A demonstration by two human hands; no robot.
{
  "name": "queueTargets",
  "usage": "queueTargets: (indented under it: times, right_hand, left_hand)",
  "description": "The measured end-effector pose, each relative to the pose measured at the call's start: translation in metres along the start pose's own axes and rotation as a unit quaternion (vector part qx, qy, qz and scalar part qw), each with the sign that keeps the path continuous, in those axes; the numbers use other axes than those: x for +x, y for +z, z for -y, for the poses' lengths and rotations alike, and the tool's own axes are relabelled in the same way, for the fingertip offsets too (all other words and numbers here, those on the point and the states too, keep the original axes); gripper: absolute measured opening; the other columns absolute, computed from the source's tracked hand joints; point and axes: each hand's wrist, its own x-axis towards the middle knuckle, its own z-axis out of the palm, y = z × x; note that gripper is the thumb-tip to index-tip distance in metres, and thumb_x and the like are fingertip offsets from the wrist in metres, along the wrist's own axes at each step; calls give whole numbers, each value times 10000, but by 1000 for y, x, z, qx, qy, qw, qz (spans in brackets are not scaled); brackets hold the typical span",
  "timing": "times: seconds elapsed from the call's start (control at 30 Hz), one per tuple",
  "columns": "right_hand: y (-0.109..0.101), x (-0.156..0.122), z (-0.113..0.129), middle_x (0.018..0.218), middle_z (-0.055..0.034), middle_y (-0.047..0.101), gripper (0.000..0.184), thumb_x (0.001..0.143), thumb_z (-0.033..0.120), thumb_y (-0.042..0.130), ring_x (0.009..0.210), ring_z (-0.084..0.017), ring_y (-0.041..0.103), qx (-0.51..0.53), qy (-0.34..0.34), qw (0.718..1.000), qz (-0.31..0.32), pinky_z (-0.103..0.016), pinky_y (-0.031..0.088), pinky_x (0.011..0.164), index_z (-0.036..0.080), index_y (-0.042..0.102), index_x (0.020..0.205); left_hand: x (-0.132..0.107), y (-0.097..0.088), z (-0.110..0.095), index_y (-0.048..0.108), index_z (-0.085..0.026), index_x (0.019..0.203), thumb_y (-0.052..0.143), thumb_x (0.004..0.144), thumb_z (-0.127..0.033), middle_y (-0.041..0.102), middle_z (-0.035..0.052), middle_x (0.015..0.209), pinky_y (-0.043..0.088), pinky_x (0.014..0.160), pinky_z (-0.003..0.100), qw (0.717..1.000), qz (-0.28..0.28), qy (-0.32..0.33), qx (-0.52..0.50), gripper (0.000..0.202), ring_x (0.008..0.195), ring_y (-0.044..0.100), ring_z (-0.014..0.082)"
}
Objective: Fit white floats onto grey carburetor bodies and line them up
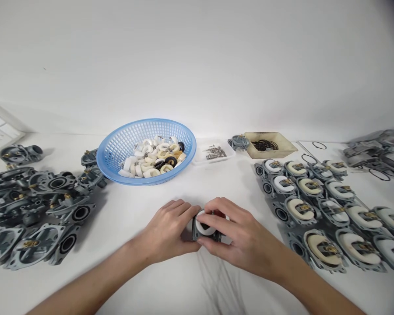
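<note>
Low in the middle, a grey metal carburetor body point(195, 235) is held between both hands, with a white float point(204, 229) set in its opening. My left hand point(172, 227) is closed around its left side. The fingers of my right hand point(238, 232) are closed at the float, its thumb and fingertips touching the float and the body's right edge. Part of the carburetor is hidden behind the fingers. Beyond the hands stands a blue basket point(110, 151) with many loose floats point(151, 159), mostly white and cream, a few black.
Carburetor bodies without floats point(29, 197) are piled at the left. At the right stand rows of carburetors with floats point(318, 210). Toward the wall are a white tray point(200, 161) of small metal pins and a cream tray point(282, 153) of black rings. Metal covers point(381, 151) lie far right.
</note>
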Motion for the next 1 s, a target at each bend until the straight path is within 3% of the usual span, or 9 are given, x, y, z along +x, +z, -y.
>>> queueTargets:
  times: [0.1, 0.23, 0.3, 0.53, 0.73, 1.0]
  right_hand:
    - [-6, 0, -2, 1149, -70, 594, 219, 888, 217, 667, 1024, -217, 586, 2, 23, 999, 30, -379, 551, 870, 235, 649, 1106]
    - [-12, 1, -9, 1283, -37, 603, 573, 844, 137, 661, 1197, -214, 544, 54, 50, 995, 70, -386, 512, 1011, 301, 511, 1372]
    - [-13, 2, -12, 1263, -14, 637, 632, 840, 113, 656, 1186, -194, 566, 79, 60, 992, 75, -355, 523, 997, 321, 475, 1409]
    - [-6, 3, -15, 1131, -46, 706, 479, 850, 171, 689, 1009, -220, 648, 26, -2, 999, -20, -413, 546, 904, 260, 547, 1299]
    - [-3, 3, -19, 1078, -67, 700, 333, 840, 170, 678, 938, -221, 642, -20, -27, 999, -10, -409, 556, 838, 200, 620, 1166]
    - [-5, 2, -19, 1086, -71, 687, 285, 840, 168, 660, 945, -219, 615, -9, -19, 1000, 12, -377, 563, 795, 194, 642, 1123]
  left_hand:
    - [0, 1, 1, 574, -204, 1025, 744, 786, -313, 649, 22, 867, 492, 740, 377, 1000, 0, 3, -1, 313, 806, 604, 228]
    - [0, 1, 1, 575, -206, 1097, 742, 786, -326, 663, 23, 877, 494, 731, 374, 1000, -20, 4, 3, 373, 803, 611, 230]
    - [0, 0, 0, 572, -212, 1096, 738, 796, -342, 667, 22, 882, 490, 711, 367, 1000, -17, 4, 9, 367, 795, 612, 229]
    - [-1, -1, -1, 564, -218, 1011, 737, 782, -327, 661, 18, 865, 493, 725, 367, 1000, -19, 8, 16, 307, 805, 625, 233]
    - [0, -1, -1, 546, -221, 953, 735, 784, -317, 641, 7, 844, 469, 698, 348, 1000, -15, 6, 23, 271, 777, 603, 219]
    - [0, -2, -1, 565, -212, 996, 736, 791, -337, 645, 15, 871, 481, 731, 362, 1000, -2, 0, 24, 296, 803, 601, 223]
